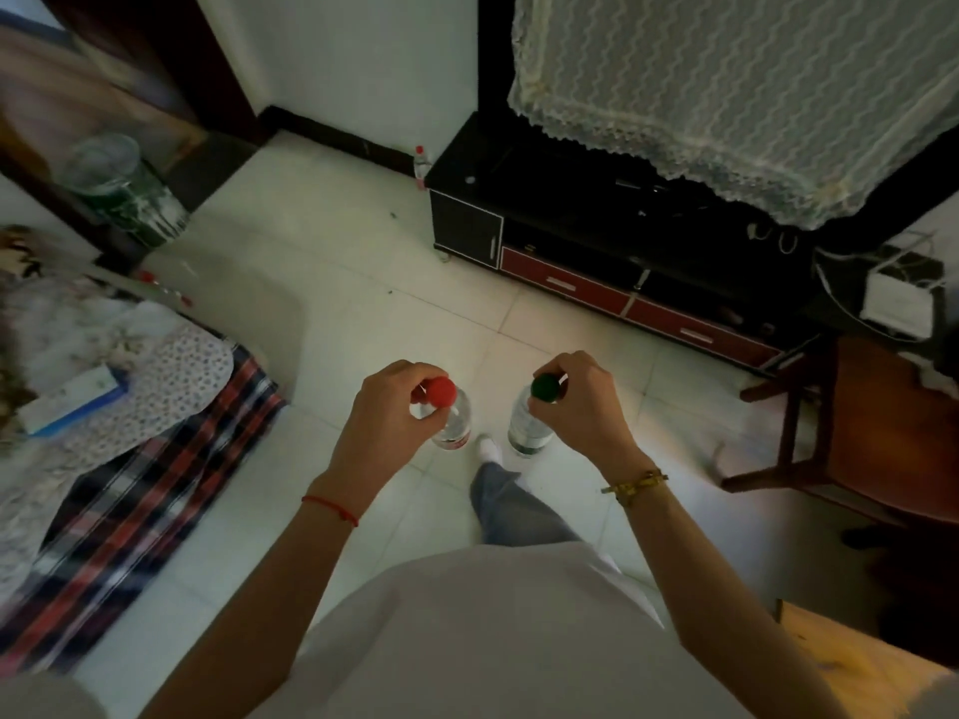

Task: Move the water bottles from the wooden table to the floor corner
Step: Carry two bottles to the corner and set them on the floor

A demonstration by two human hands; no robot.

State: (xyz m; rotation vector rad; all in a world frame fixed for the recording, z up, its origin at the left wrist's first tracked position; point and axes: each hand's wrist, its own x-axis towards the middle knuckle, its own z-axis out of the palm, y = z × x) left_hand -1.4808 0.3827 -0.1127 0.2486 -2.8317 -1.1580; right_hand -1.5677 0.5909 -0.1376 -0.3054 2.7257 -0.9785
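Two bottles up in the air, one per hand: red cap (pixel 441 390) pinched by left hand (pixel 386 407), green cap (pixel 545 387) pinched by right hand (pixel 581 402). Hands apart, over the floor (pixel 363 282). Carrying step, probably. Next: walk to the corner, set both down by the one bottle (pixel 421 166) already there. Three bottles counted.

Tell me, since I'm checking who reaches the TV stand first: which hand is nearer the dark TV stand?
Right. The right hand, gripping the green-capped bottle, is on the dark TV stand's side. The left hand, gripping the red-capped bottle, is farther, toward the bed.
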